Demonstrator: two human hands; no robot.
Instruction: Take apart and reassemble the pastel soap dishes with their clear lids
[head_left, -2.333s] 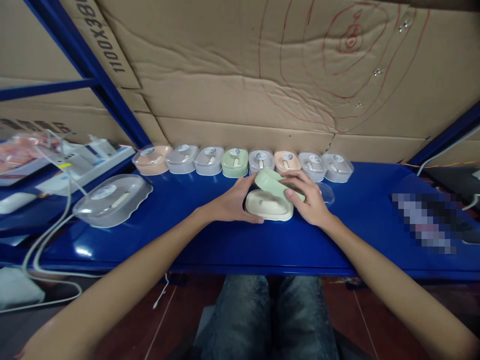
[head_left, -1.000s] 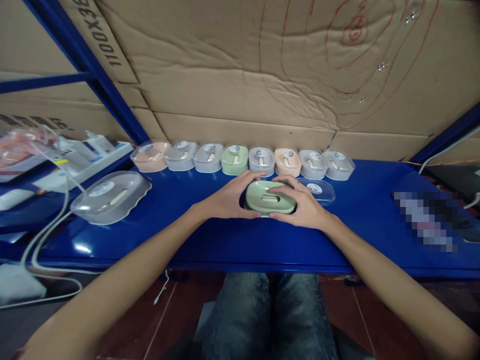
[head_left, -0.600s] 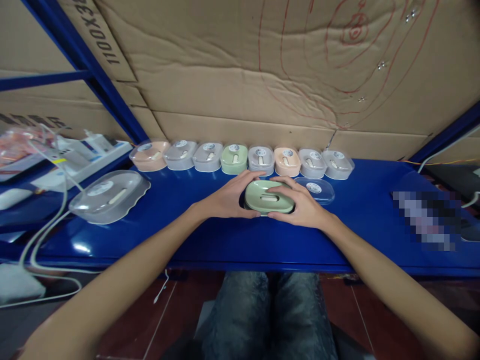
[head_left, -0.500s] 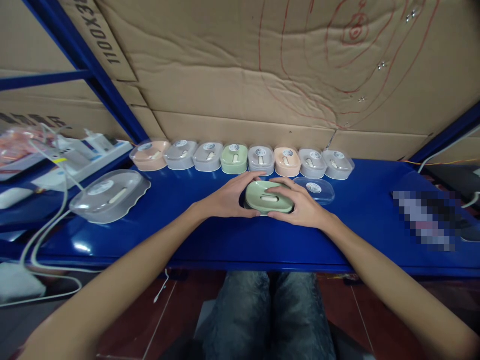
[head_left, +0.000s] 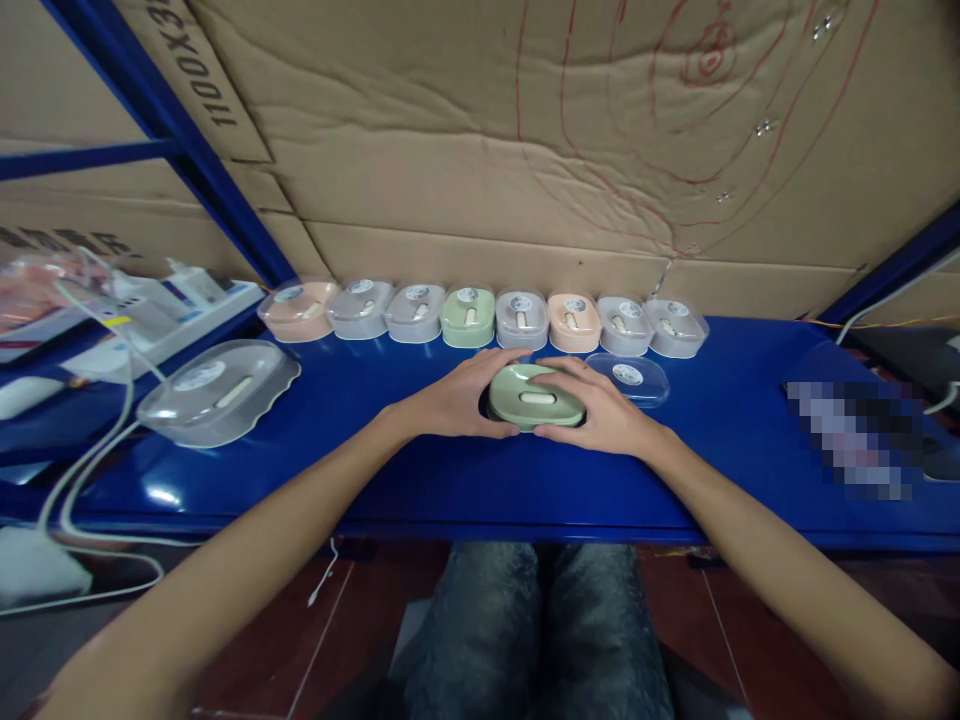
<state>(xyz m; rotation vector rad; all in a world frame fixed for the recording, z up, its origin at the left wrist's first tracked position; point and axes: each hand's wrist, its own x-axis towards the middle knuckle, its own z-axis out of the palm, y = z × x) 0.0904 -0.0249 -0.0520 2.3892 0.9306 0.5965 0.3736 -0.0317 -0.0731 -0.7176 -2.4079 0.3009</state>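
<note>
A green oval box (head_left: 537,393) with a pale slot-shaped piece on its top sits between my two hands, above the blue table (head_left: 450,490). My left hand (head_left: 472,395) curls round its left end, thumb at the near side and fingers along the far side. Round the right end wraps my right hand (head_left: 600,405), with a finger lying over the top. Just behind my right hand a clear lid (head_left: 641,380) with a round sticker lies flat, partly covered by that hand.
Several lidded boxes in grey, peach and green, such as a green one (head_left: 469,320), line the back by the cardboard wall (head_left: 450,180). A larger grey lidded box (head_left: 217,400), white cables (head_left: 67,500) and a power strip (head_left: 217,310) are at left. A blurred-out item (head_left: 855,440) lies at right.
Both hands keep hold of the green box in nearly the same place. The finger on top has shifted slightly, and the rest looks the same.
</note>
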